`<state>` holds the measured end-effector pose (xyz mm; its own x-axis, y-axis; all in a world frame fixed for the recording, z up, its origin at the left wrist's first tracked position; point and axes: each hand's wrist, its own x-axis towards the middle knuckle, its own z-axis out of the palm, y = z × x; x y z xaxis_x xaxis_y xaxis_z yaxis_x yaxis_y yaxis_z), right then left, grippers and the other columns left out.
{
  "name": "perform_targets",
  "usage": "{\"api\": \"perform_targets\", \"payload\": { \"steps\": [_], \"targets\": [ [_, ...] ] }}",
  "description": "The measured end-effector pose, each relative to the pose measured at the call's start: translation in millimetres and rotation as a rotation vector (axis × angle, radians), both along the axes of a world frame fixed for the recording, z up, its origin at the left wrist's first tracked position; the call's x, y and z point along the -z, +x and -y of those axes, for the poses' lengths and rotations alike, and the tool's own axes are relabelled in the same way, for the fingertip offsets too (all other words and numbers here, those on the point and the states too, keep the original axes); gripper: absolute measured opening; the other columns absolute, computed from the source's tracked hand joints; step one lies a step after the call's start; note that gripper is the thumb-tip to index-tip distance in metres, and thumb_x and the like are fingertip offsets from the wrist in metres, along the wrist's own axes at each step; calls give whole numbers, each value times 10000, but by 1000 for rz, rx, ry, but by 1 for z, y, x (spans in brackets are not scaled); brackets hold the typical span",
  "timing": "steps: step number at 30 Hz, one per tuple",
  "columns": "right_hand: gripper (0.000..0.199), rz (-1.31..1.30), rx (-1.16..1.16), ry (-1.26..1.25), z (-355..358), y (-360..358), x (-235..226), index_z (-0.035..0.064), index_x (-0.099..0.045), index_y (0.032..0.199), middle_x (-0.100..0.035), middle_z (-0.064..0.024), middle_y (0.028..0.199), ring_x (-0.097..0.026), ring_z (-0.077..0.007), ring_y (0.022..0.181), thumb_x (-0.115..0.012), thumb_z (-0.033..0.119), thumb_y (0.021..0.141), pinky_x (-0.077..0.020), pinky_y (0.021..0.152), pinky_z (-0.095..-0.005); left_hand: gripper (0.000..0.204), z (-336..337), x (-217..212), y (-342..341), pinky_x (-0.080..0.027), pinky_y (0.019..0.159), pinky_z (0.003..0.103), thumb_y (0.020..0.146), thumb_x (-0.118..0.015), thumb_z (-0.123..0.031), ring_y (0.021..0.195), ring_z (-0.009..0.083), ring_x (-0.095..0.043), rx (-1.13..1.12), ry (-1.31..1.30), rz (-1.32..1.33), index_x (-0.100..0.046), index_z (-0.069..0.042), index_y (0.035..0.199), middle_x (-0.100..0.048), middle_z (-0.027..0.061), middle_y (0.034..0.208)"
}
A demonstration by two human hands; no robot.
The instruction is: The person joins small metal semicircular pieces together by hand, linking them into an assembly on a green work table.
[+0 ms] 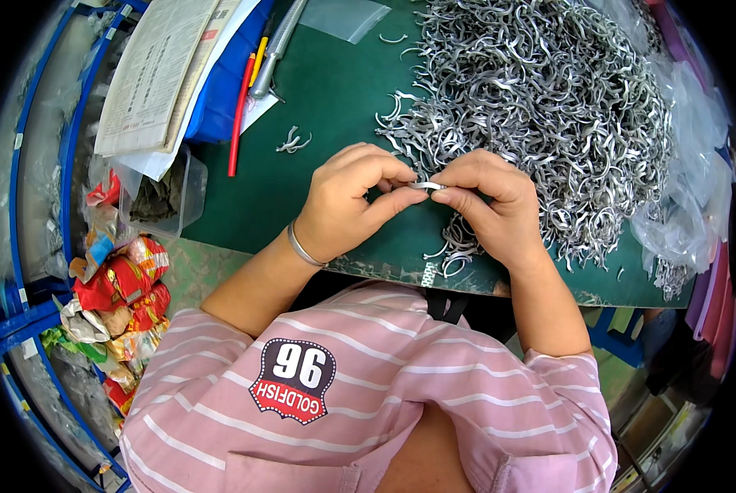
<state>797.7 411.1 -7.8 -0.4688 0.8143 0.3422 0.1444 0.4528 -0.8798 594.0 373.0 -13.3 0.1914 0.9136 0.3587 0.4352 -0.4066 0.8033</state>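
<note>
Between my two hands is a small curved silver metal piece (427, 186), held over the green tabletop (257, 215). The thumb and forefinger of my left hand (353, 185) pinch its left end. My right hand (491, 193) pinches the right end the same way, so the fingertips cover both ends. Right behind my hands rises a big heap of similar curved metal pieces (540, 99), which spreads to the table's right side. A few such loose pieces (294, 140) lie apart, left of my left hand.
At the back left, papers (158, 74) rest over a blue tray (224, 90), beside a red pencil (241, 123) and a grey metal tool (278, 49). A clear plastic box (189, 193) stands at the left edge. Plastic bags (688, 164) border the heap's right side. Blue-framed shelves (72, 123) stand left.
</note>
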Motion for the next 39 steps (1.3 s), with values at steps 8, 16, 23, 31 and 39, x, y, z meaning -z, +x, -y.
{"api": "perform_targets", "payload": {
  "steps": [8,16,23,31,39],
  "targets": [
    [165,96,-3,135,0,0,3,39,-692,904,-659,-72,819,-635,-172,767,-731,-19,755,-503,657,-282,195,-1,9,-6,-510,733,256,775,-718,93,835,160,-633,118,-119,317,-638,45,947,-651,123,932],
    [133,-198,-72,-776,0,4,-2,7,-626,1032,-657,-39,867,-627,-92,745,-575,102,954,-501,637,-215,176,3,9,3,-536,680,274,747,-751,40,764,180,-682,-19,89,294,-640,-3,877,-691,98,839],
    [119,-222,-123,-582,2,17,-9,3,-647,914,-668,-37,854,-628,-92,801,-705,-24,814,-510,716,-210,177,3,-14,6,-544,747,296,741,-716,108,849,240,-683,13,336,-12,-658,7,873,-691,154,914],
    [163,396,-183,181,11,41,-25,21,-636,777,-622,-84,768,-593,-283,743,-731,-21,651,-479,659,-356,219,-4,-11,-6,-473,714,344,682,-786,-35,809,255,-597,101,196,-344,-662,-45,862,-624,76,869],
    [94,411,-167,171,7,33,-35,16,-625,790,-587,-107,777,-582,-325,759,-695,62,748,-477,661,-416,169,-2,0,-8,-496,730,360,712,-745,-2,799,281,-621,-46,204,-389,-657,-40,851,-639,98,858]
  ]
}}
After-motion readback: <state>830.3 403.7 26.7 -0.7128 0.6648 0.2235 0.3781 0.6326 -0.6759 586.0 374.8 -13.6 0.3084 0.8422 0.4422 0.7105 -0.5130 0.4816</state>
